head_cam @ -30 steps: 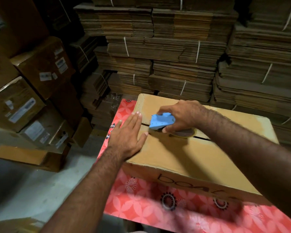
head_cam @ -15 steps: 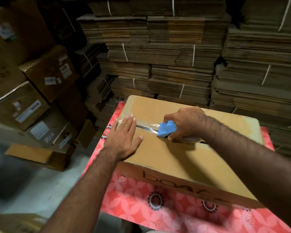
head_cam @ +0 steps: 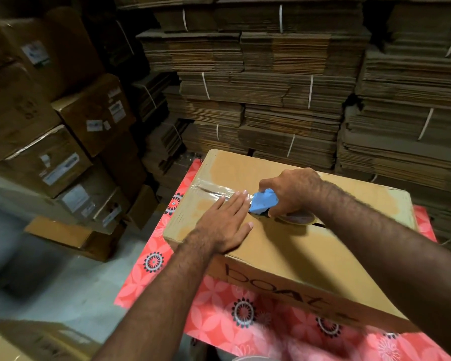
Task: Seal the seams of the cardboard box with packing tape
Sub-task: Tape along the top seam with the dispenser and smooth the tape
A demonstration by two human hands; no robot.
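A brown cardboard box [head_cam: 292, 246] with black handwriting on its near side sits on a table covered by a red floral cloth [head_cam: 245, 319]. Clear tape [head_cam: 211, 190] lies along the left part of the top centre seam. My right hand [head_cam: 292, 194] grips a blue tape dispenser [head_cam: 263, 204] with a tape roll [head_cam: 297, 218], pressed on the seam. My left hand [head_cam: 224, 225] lies flat, palm down, on the box top just left of the dispenser, fingertips on the taped seam. To the right of the roll the seam shows as a dark slit.
Strapped bundles of flattened cartons [head_cam: 271, 100] form a wall right behind the table. Stacked labelled boxes [head_cam: 63, 142] stand at the left. Another carton [head_cam: 63, 235] lies on the grey floor, and a box corner [head_cam: 24, 342] shows at bottom left.
My right hand has drawn the dispenser rightward along the seam, leaving more tape behind it. My left hand has followed to the right, smoothing the tape. The camera view has shifted.
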